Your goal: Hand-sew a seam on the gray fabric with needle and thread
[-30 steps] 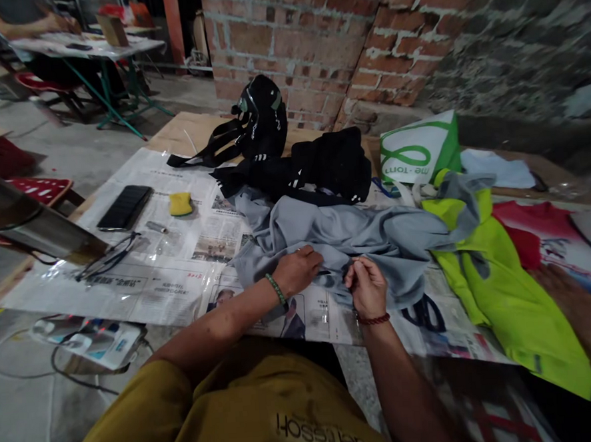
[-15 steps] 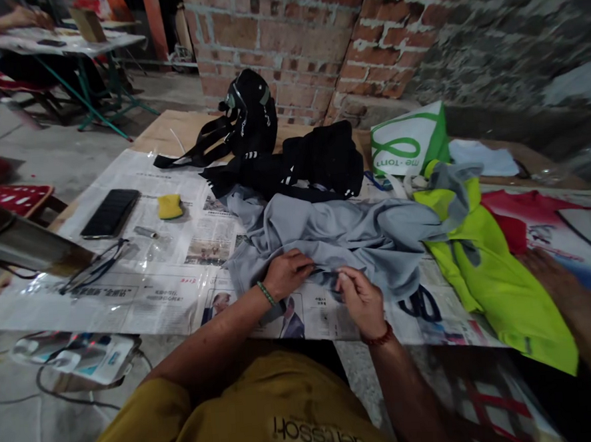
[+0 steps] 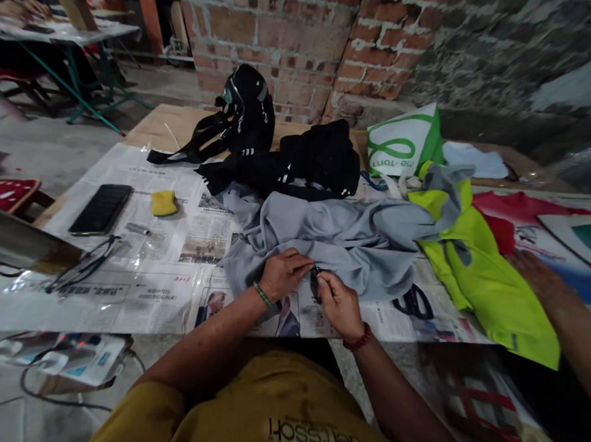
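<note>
A crumpled grey garment (image 3: 325, 219) lies across the newspaper in front of me. My left hand (image 3: 285, 273), with a green bead bracelet, is closed in a pinch on the garment's near part. My right hand (image 3: 341, 306), with a red bracelet, grips a small dark tool (image 3: 315, 285), its kind unclear. The tool's upper end is close to the left fingertips, and cannot be told apart from the cloth there. Dark-blue-handled scissors (image 3: 417, 303) lie just right of my right hand, partly under the grey cloth.
Newspaper (image 3: 150, 303) covers the table. On it are a phone (image 3: 101, 209), a yellow sponge (image 3: 163, 203) and black clothing (image 3: 321, 156). A black bag (image 3: 251, 110) stands behind. To the right lie a neon-yellow garment (image 3: 484, 283) and another person's hand (image 3: 539, 273). A power strip (image 3: 83, 357) hangs below left.
My right hand has moved left, closer to my left hand, bringing the dark tool up to the left fingertips. The view has shifted slightly.
</note>
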`<state>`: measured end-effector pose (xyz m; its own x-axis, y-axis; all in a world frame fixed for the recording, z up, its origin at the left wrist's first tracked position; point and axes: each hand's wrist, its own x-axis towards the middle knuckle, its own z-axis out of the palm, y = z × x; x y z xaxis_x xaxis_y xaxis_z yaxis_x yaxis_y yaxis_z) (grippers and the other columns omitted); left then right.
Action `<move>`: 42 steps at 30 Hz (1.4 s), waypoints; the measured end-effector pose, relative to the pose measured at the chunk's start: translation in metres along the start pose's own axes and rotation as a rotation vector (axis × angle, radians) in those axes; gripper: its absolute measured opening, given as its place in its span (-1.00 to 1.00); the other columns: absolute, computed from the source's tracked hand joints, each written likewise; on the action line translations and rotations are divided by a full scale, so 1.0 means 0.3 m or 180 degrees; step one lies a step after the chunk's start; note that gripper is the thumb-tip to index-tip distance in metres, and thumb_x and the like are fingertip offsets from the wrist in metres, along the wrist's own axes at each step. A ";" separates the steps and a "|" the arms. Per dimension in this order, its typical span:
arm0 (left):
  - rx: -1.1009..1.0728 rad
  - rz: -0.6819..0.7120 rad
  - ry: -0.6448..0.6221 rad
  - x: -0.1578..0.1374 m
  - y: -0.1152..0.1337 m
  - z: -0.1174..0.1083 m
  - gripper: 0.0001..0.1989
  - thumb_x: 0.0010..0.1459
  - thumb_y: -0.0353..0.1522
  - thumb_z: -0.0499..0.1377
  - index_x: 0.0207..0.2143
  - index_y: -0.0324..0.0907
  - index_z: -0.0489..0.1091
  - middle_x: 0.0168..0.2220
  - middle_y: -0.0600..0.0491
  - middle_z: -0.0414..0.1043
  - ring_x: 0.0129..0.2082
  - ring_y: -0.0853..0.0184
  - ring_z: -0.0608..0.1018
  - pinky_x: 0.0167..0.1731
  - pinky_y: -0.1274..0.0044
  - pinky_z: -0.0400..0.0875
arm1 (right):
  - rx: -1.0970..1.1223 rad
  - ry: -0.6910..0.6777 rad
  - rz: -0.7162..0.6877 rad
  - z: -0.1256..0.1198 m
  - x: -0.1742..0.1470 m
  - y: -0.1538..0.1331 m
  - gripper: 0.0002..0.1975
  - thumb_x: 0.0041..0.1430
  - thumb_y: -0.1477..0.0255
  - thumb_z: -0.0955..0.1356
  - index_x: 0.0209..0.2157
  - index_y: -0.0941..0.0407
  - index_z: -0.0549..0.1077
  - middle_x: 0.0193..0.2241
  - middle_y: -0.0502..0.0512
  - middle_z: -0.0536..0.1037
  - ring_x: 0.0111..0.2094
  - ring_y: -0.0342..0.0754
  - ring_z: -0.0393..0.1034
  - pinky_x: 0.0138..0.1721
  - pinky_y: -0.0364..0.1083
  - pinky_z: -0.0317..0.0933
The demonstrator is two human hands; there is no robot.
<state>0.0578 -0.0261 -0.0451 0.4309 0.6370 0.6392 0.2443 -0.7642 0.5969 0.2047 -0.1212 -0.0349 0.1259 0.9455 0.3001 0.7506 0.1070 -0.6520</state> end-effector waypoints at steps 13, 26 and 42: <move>-0.0079 0.0191 0.0018 -0.007 -0.001 -0.003 -0.82 0.24 -0.41 0.11 -0.26 -0.21 0.52 -0.36 0.00 0.50 -0.35 0.40 0.55 -0.34 0.60 0.47 | 0.0491 0.0014 0.0294 0.033 0.017 -0.024 -0.76 0.30 0.29 0.17 -0.25 0.11 0.38 -0.61 -0.04 0.45 -0.59 -0.16 0.32 -0.48 -0.19 0.21; -0.0307 -0.0011 0.0110 0.001 0.006 -0.009 -0.85 0.19 -0.47 0.13 -0.28 -0.20 0.52 -0.37 0.02 0.49 -0.37 0.42 0.54 -0.35 0.60 0.48 | 0.0576 0.0050 0.0348 0.043 0.020 -0.026 -0.76 0.29 0.29 0.17 -0.27 0.11 0.37 -0.61 -0.05 0.41 -0.59 -0.18 0.29 -0.50 -0.20 0.18; -0.0323 -0.0410 0.0070 -0.013 -0.014 0.012 -0.81 0.15 -0.48 0.15 -0.21 -0.18 0.52 -0.36 0.02 0.51 -0.37 0.39 0.54 -0.34 0.57 0.49 | 0.1061 0.0304 0.0663 0.072 0.046 -0.027 -0.84 0.25 0.32 0.20 -0.18 0.08 0.24 -0.51 -0.05 0.48 -0.60 -0.18 0.33 -0.50 -0.17 0.25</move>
<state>0.0583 -0.0258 -0.0518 0.3822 0.7320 0.5640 0.2067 -0.6626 0.7198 0.1865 -0.1023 -0.0404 0.3248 0.9263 0.1908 0.4532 0.0247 -0.8911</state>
